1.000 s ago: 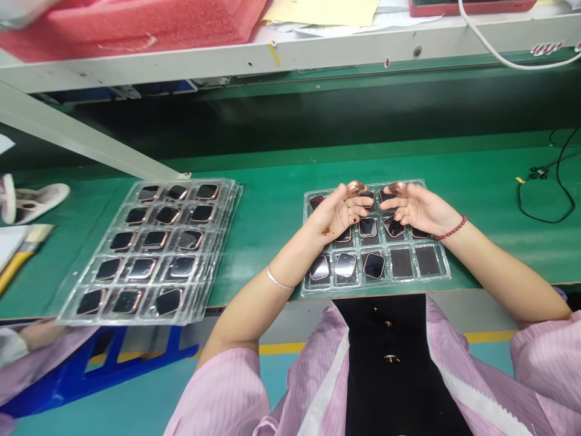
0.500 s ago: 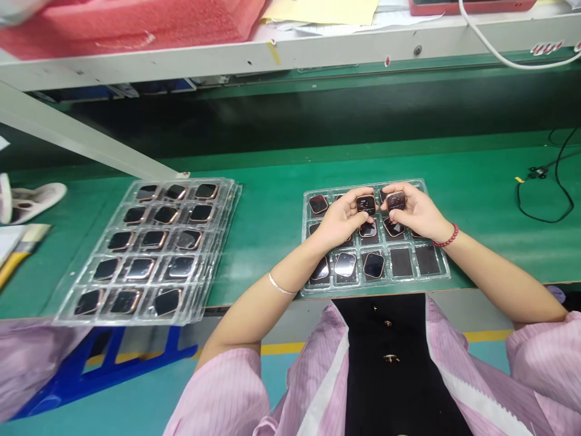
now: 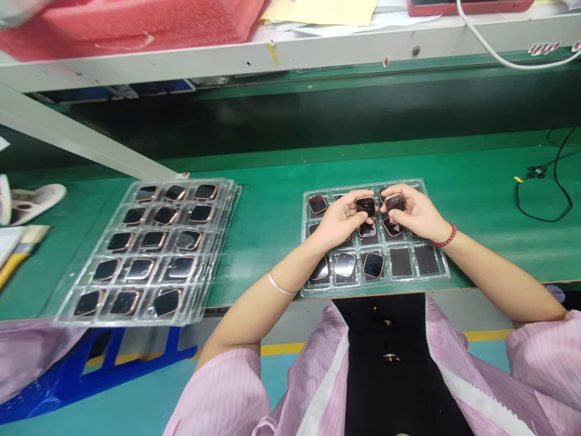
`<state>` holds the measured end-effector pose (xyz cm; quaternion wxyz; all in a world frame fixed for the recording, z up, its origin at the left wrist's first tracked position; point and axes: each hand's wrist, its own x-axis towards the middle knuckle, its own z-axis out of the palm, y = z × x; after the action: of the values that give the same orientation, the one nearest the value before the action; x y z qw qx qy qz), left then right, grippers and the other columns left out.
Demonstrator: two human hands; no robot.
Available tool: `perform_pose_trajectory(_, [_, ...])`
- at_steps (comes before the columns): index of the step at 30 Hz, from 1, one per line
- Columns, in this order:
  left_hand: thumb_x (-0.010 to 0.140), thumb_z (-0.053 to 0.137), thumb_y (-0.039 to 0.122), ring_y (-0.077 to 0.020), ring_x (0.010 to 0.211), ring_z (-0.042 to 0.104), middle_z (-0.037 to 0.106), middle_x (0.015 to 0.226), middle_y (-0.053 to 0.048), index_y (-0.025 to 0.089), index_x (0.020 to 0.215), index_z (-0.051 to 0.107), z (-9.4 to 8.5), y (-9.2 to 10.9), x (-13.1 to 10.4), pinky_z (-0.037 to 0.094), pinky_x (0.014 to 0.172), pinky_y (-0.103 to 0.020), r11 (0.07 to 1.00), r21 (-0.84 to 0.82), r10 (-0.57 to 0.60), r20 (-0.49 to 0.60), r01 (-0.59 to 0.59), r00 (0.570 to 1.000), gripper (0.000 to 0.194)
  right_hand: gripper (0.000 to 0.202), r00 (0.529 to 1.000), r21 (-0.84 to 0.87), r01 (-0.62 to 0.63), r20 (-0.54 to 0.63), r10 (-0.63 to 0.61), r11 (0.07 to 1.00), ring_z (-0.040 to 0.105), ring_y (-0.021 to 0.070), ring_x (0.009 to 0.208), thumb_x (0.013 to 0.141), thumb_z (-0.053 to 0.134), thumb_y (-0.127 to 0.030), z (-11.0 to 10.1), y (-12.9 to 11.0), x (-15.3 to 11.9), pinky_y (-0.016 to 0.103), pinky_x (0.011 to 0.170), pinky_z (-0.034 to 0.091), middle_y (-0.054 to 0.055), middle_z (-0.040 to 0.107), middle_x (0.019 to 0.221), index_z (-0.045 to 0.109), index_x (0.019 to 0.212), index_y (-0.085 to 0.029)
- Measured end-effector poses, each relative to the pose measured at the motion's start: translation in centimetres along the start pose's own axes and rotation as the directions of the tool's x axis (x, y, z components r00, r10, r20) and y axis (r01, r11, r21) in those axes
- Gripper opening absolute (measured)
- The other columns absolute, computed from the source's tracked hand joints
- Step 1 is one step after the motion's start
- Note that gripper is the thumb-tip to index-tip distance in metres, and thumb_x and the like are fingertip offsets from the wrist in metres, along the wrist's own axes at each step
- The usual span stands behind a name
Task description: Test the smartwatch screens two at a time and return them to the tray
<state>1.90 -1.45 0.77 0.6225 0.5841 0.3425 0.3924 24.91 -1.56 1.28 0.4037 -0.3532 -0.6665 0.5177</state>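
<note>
My left hand holds a dark square watch face with a gold rim between thumb and fingers. Just right of it, my right hand grips a second watch face in the same way. Both are held above a clear plastic tray, whose compartments hold several more watch faces, such as a dark one in the front row. Two compartments at the tray's front right show only black pads. My hands hide part of the tray's back and middle rows.
A stack of clear trays with several watch faces stands on the green table at the left. A brush and a white sandal lie far left. A black cable lies right; a shelf spans above.
Both hands keep nearly the same place and hold the same watch faces. The reflections on the two held faces have changed slightly.
</note>
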Motion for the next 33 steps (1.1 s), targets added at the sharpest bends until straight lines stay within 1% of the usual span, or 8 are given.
perform_pose_trajectory(4, [0.083,0.068,0.014,-0.0121,0.078,0.073,0.074,0.11,-0.008,0.016,0.129,0.061,0.04,0.08,-0.02,0.059,0.075,-0.025,1.0,-0.006,0.008,-0.008,-0.008,1.0,0.047,0.044,1.0,-0.019,0.016,0.008,-0.016,1.0,0.071,0.0202,0.092,0.081,0.069,-0.02,0.03,-0.15,0.05,0.032,0.074,0.059,0.007,0.071,0.105,0.057,0.123,-0.019])
perform_pose_trajectory(9, [0.085,0.069,0.017,-0.0114,0.076,0.073,0.074,0.106,-0.008,0.015,0.128,0.063,0.04,-0.12,0.03,0.054,0.063,-0.02,1.0,-0.006,0.004,-0.011,-0.004,1.0,0.043,0.039,0.999,-0.001,-0.045,-0.007,0.045,0.999,0.069,0.0169,0.078,0.082,0.066,-0.022,0.09,-0.21,0.04,0.031,0.068,0.06,0.005,0.071,0.098,0.059,0.12,-0.018])
perform_pose_trajectory(14, [0.08,0.067,0.01,-0.0116,0.078,0.073,0.074,0.105,-0.006,0.016,0.126,0.063,0.09,-0.03,0.03,0.059,0.076,-0.025,1.0,-0.018,0.012,-0.017,-0.013,1.0,0.046,0.041,1.0,-0.01,-0.008,-0.015,0.008,1.0,0.07,0.0176,0.084,0.078,0.066,-0.019,0.1,-0.45,0.06,0.032,0.072,0.06,0.006,0.072,0.101,0.06,0.119,-0.018])
perform_pose_trajectory(18, [0.08,0.068,0.011,-0.012,0.078,0.074,0.073,0.116,-0.009,0.015,0.125,0.063,0.18,0.2,-0.01,0.06,0.08,-0.028,1.0,-0.011,-0.018,-0.029,0.017,0.999,0.045,0.036,0.999,0.011,-0.041,-0.007,0.041,0.999,0.07,0.0188,0.086,0.082,0.066,-0.022,0.14,-0.49,0.06,0.031,0.069,0.061,0.007,0.071,0.1,0.06,0.117,-0.018])
perform_pose_trajectory(21, [0.082,0.07,0.015,-0.0121,0.077,0.073,0.073,0.117,-0.01,0.015,0.126,0.063,0.18,0.18,0.0,0.057,0.071,-0.024,0.999,-0.003,-0.035,-0.036,0.035,0.999,0.044,0.034,0.998,0.012,-0.06,-0.004,0.06,0.998,0.07,0.0183,0.084,0.083,0.066,-0.023,0.19,-0.44,0.07,0.03,0.067,0.061,0.006,0.071,0.099,0.061,0.116,-0.017])
perform_pose_trajectory(25, [0.084,0.069,0.017,-0.0121,0.075,0.073,0.074,0.109,-0.009,0.015,0.125,0.064,0.16,0.1,0.03,0.051,0.059,-0.019,0.999,0.004,-0.047,-0.045,0.047,0.998,0.041,0.038,1.0,-0.002,-0.028,-0.001,0.028,1.0,0.069,0.0179,0.085,0.079,0.064,-0.019,0.19,-0.38,0.09,0.031,0.072,0.061,0.006,0.071,0.101,0.061,0.117,-0.017])
perform_pose_trajectory(30, [0.08,0.07,0.013,-0.0117,0.077,0.074,0.075,0.11,-0.008,0.015,0.123,0.064,0.24,0.31,0.0,0.058,0.073,-0.023,1.0,-0.014,-0.021,-0.048,0.021,0.999,0.043,0.04,0.999,-0.002,-0.038,0.008,0.038,0.999,0.07,0.0195,0.087,0.079,0.064,-0.018,0.1,-0.27,0.05,0.035,0.074,0.062,0.007,0.072,0.104,0.061,0.119,-0.018])
perform_pose_trajectory(33, [0.079,0.069,0.012,-0.0111,0.076,0.074,0.075,0.116,-0.009,0.015,0.123,0.063,0.27,0.43,-0.03,0.059,0.076,-0.025,1.0,-0.009,-0.025,-0.046,0.025,0.999,0.044,0.04,1.0,-0.006,-0.029,0.005,0.029,1.0,0.071,0.0204,0.091,0.079,0.064,-0.019,0.11,-0.27,0.04,0.035,0.076,0.061,0.007,0.072,0.106,0.061,0.119,-0.018])
